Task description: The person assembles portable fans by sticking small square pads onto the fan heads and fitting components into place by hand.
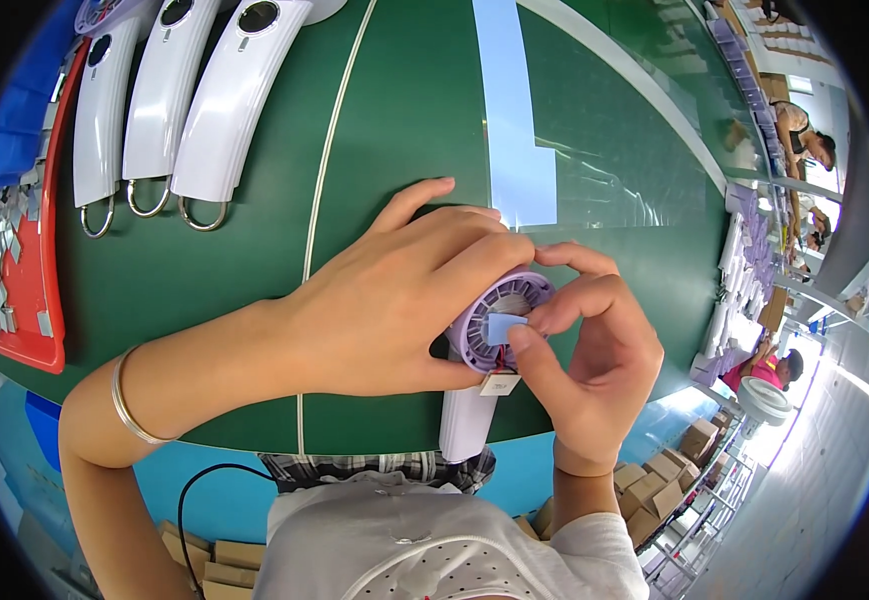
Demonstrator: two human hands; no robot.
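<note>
My left hand (395,290) is wrapped round the round purple head of a small handheld fan (466,345), whose grille opening faces up. The fan's white handle (466,428) points toward me over the table's near edge. Between the thumb and forefinger of my right hand (600,350) is a small light-blue film piece (500,328), held over the fan's opening. A small white square plate (500,384) hangs at the near rim of the head on thin red and dark wires. My left fingertips on the far side of the head are partly hidden.
White handle-shaped housings (225,110) with metal rings lie at far left. A red tray (50,300) of small grey squares and a blue bin (15,110) stand beside them. A light-blue strip (515,120) lies on the green table (405,120). Other people sit at far right.
</note>
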